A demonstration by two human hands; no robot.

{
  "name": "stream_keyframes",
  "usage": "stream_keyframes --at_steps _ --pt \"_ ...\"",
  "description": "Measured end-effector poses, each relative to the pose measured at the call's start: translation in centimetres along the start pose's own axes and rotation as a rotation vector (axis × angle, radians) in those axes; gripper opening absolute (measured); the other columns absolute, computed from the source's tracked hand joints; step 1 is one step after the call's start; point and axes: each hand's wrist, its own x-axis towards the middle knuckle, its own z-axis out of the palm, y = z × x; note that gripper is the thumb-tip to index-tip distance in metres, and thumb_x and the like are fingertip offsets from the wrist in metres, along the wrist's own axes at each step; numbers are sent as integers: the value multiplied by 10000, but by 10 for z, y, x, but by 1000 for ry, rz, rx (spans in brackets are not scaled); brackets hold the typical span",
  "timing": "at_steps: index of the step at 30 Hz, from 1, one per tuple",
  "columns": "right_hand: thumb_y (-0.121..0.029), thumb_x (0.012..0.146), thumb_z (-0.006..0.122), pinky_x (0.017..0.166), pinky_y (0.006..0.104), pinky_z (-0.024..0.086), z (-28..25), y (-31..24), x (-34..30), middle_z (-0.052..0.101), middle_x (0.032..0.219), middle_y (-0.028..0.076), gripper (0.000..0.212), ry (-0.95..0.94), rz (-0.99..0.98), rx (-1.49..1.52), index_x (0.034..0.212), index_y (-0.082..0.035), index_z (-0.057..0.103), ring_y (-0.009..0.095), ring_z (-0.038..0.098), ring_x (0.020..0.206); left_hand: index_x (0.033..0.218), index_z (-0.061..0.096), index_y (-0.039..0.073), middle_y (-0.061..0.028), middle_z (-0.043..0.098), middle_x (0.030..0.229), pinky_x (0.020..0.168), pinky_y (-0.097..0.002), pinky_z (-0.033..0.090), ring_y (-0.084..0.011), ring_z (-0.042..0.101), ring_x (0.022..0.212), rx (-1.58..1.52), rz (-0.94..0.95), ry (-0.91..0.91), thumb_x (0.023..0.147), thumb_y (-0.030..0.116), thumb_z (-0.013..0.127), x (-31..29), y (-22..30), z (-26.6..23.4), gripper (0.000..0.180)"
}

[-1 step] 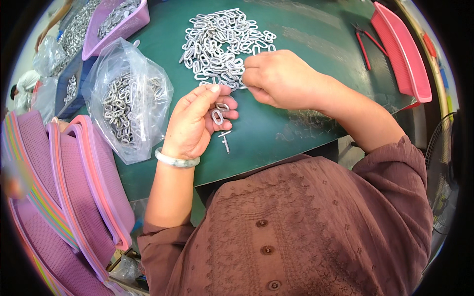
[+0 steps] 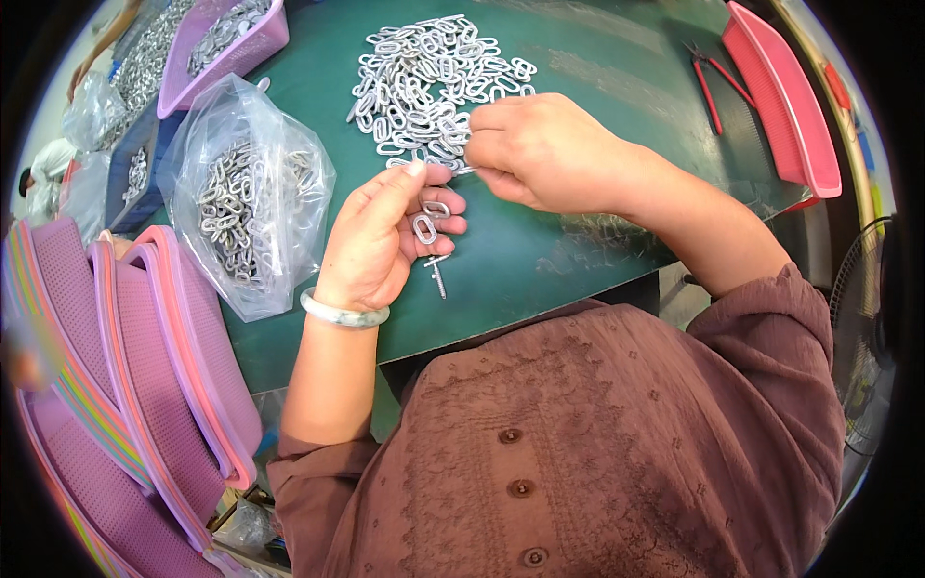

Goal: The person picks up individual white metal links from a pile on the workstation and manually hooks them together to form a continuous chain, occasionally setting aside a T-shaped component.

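Observation:
My left hand (image 2: pixel 371 231), with a pale bangle at the wrist, is closed in a pinch on a short chain (image 2: pixel 425 228) of grey oval links. The chain hangs across the fingers and ends in a small T-shaped bar piece (image 2: pixel 439 277). My right hand (image 2: pixel 535 154) is closed at the near right edge of a heap of loose oval metal links (image 2: pixel 424 82), fingertips pressed together. What those fingertips hold, if anything, is hidden behind the hand. The two hands are close together, the left thumb tip just left of the right fingers.
A clear plastic bag (image 2: pixel 241 202) of links stands left on the green table (image 2: pixel 578 255). Purple baskets (image 2: pixel 183 385) are stacked at lower left; another purple basket (image 2: pixel 231 43) holds metal pieces. Red-handled pliers (image 2: pixel 715 87) lie beside a pink basket (image 2: pixel 782 106). Another person's hand (image 2: pixel 77 82) shows far left.
My right hand has shifted slightly left toward the left hand. The left hand and its hanging chain have barely moved.

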Motion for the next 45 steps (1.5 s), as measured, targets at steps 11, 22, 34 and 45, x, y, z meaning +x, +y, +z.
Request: stream_keyframes --at_steps 11,22,34,45 --pt "-159 702 626 652 389 453 -6 14 -26 555 751 92 125 -58 192 71 727 -51 570 288 565 745 916 559 26 -37 550 755 550 -230 423 -132 528 660 -44 26 3 884 205 482 11 1 5 198" --pt "-148 708 601 628 339 465 17 2 -34 520 719 69 112 97 118 -181 688 -61 534 241 561 709 916 570 26 -15 565 732 541 -210 434 -99 538 635 129 57 -28 853 121 498 33 17 13 134" --pt "-123 665 516 601 333 456 24 -3 -37 476 697 46 56 144 4 -227 659 -68 526 229 540 685 929 569 9 -42 569 715 483 -201 398 -116 544 602 184 49 -31 877 158 486 24 7 4 178" --pt "-157 707 629 680 368 449 17 -7 -13 523 785 78 125 269 258 35 776 -56 600 269 531 771 923 571 9 -79 600 799 557 -257 476 -159 588 682 -38 1 -60 914 289 431 28 9 -5 313"
